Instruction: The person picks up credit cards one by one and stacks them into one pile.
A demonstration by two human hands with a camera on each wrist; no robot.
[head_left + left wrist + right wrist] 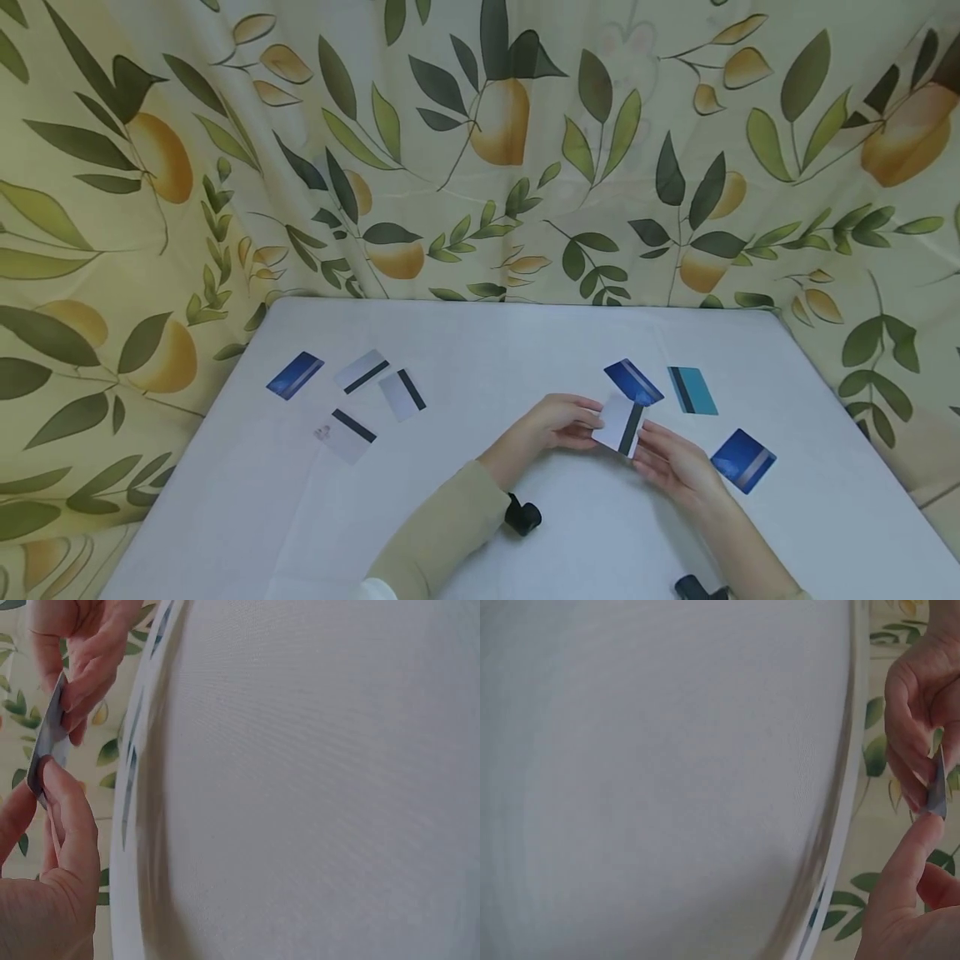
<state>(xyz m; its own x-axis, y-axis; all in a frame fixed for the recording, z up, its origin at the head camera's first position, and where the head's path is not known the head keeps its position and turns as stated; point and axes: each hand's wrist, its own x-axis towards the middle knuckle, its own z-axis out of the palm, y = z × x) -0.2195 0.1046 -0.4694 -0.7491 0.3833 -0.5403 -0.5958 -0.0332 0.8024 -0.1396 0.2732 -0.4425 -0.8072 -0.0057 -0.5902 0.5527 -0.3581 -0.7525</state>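
Observation:
A white magnetic-stripe card (611,419) is held up between both hands in the head view, its black stripe running along the right part. My left hand (561,422) pinches its left edge, while the fingers of my right hand (677,463) hold the opposite edge. Seen edge-on in the left wrist view, the card (51,733) has the left hand (66,840) at its lower end and the right hand above. From the right wrist, the card (937,789) shows as a thin sliver against the right fingertips. Just beyond it lies a blue card (632,381), partly overlapped in the head view.
To the right lie a teal card (697,392) and another blue card (738,457). At the left of the white table (480,350) are a blue card (295,375) and several pale striped cards (402,394). A leaf-patterned curtain (465,192) hangs behind the table.

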